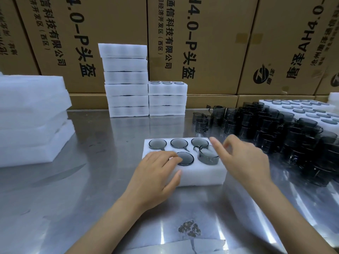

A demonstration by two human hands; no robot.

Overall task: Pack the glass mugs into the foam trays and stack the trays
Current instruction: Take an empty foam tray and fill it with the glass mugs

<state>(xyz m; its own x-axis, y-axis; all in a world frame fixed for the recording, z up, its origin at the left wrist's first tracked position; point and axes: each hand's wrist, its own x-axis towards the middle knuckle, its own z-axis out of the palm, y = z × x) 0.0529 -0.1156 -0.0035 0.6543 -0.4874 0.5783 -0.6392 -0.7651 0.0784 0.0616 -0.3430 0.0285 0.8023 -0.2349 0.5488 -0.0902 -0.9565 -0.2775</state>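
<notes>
A white foam tray (198,174) lies on the steel table in front of me. Smoky glass mugs sit flush in its three far holes and its near middle hole (185,158). Another grey mug (208,154) stands tilted and only partly sunk in the near right hole. My left hand (157,173) rests flat on the tray's near left corner, covering that hole, fingers spread. My right hand (242,158) hovers just right of the tilted mug, fingers loosely apart and holding nothing.
Loose dark mugs (275,129) crowd the table at right, with a large filled foam sheet (310,112) behind them. Two stacks of packed trays (128,81) (167,99) stand at the back against cardboard boxes. Empty foam pieces (31,116) pile up at left.
</notes>
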